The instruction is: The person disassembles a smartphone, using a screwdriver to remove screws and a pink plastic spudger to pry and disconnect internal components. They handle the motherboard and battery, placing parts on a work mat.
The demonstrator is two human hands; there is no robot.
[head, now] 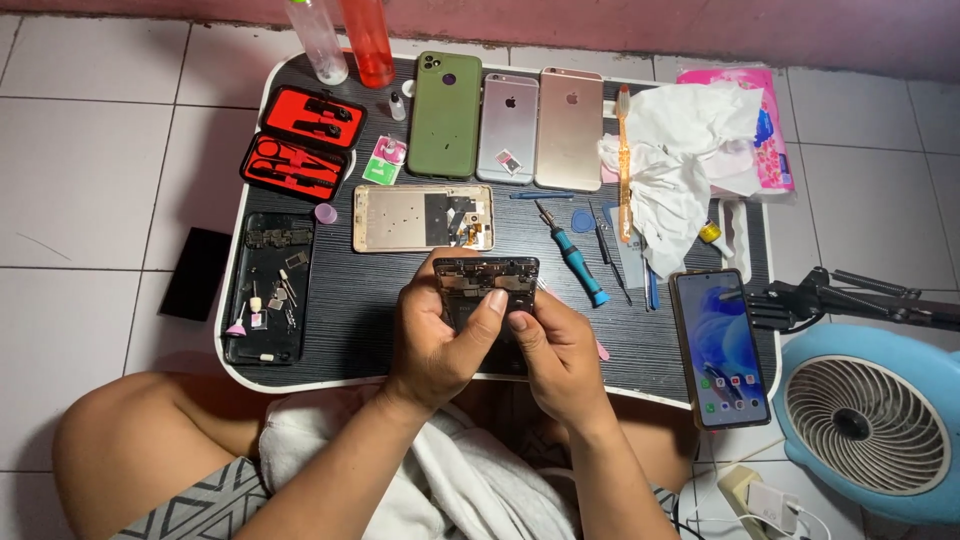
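Black opened phone [487,283], innards exposed, held over the dark lap table [350,320] near its front edge. We curl our left hand [437,340] around its left side, thumb on top; our right hand [560,352] grips its right edge, thumb pressing inward. Teal screwdriver [573,256] lies just beside.

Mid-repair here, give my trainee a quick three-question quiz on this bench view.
1. True or false: both hands hold the opened phone.
2. Which lies nearest the right hand: A red tool case, B blue-handled screwdriver, C green phone?
3. Fill in: the lit phone lies at the tray's ___ edge.

Key: 1 true, the left hand grips it too; 2 B; 3 right.
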